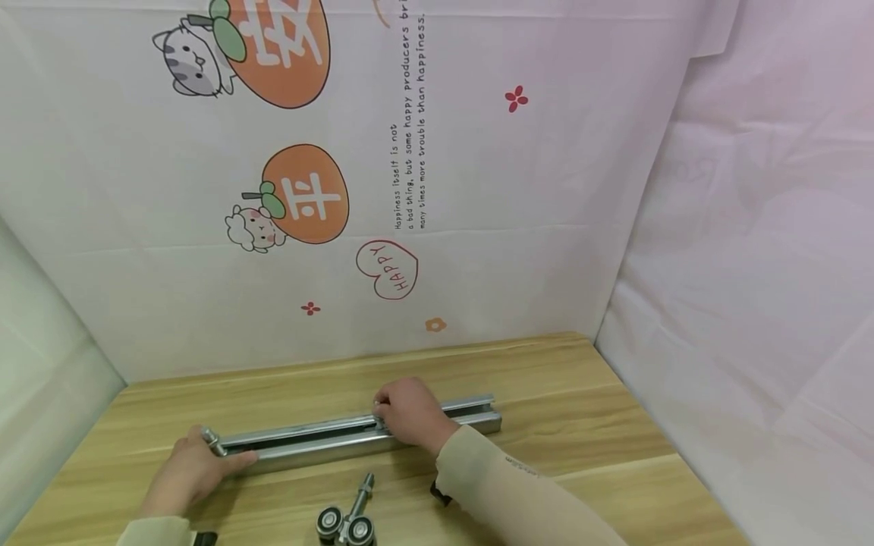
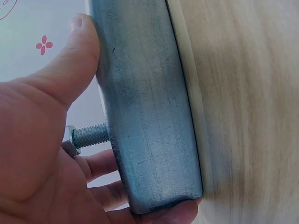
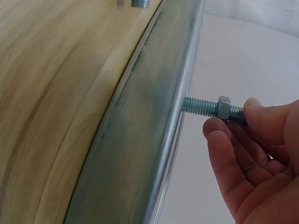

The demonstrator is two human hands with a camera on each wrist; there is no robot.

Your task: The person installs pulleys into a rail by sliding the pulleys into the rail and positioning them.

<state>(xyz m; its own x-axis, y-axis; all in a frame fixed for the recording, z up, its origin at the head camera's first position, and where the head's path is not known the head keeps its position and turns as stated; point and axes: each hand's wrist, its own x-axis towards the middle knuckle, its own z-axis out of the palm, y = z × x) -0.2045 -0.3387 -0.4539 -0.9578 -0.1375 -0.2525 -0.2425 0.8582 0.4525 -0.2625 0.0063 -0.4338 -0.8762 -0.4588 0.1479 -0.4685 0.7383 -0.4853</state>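
A galvanized steel channel rail [image 1: 328, 453] lies on the wooden table with its slot facing up. My left hand [image 1: 184, 472] grips its left end; in the left wrist view the thumb lies along the upper edge and fingers curl around the end. Between thumb and fingers a threaded bolt with a nut [image 2: 91, 135] sticks up from the slot. Farther right along the rail, my right hand [image 1: 413, 413] pinches the tip of another threaded bolt [image 3: 201, 107], just beyond its nut. Whatever these bolts join to inside the rail is hidden.
A roller trolley [image 1: 360, 529] with black-rimmed wheels and a threaded bolt lies on the table in front of the rail. Behind the wooden table [image 1: 560, 371] hangs a white printed cloth [image 1: 519, 227], and plain white cloth [image 1: 765, 288] closes off the right side.
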